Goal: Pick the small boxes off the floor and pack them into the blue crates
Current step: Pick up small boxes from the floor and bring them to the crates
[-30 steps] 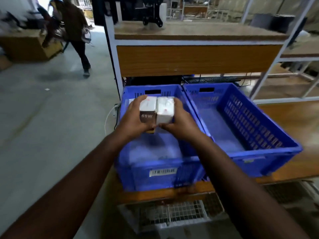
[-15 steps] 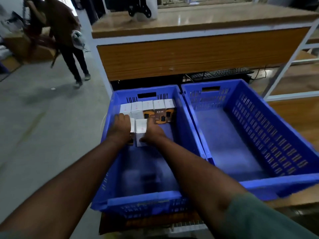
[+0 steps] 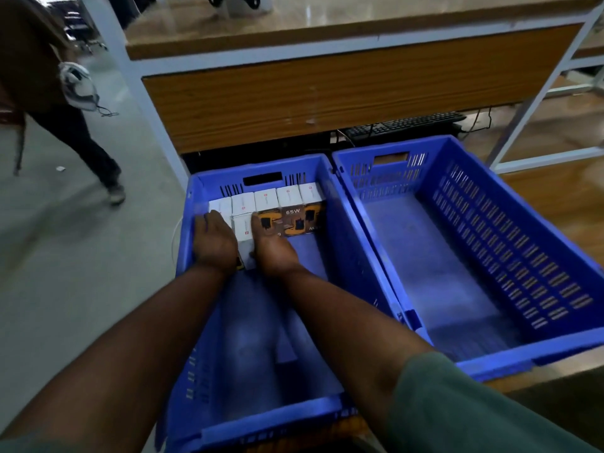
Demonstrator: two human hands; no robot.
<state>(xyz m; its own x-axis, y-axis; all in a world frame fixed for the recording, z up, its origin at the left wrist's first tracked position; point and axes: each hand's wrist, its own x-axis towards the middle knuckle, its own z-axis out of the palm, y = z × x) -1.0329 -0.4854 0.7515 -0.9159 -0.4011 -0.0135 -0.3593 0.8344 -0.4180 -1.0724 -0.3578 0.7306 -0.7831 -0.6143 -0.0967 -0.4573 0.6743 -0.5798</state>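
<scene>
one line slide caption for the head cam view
Both hands, left hand and right hand, press small boxes against the row in the left blue crate.

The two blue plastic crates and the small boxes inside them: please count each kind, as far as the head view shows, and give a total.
Blue plastic crates: 2, the left crate and the right crate.
Small boxes in the back row: 5.
Small boxes between the left hand and right hand: at least 1, perhaps more hidden.
Total: at least 8.

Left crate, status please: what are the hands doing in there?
Both hands, left and right, press a white box down in the left crate. Row of boxes behind. Right crate empty. Nothing blocking.
</scene>
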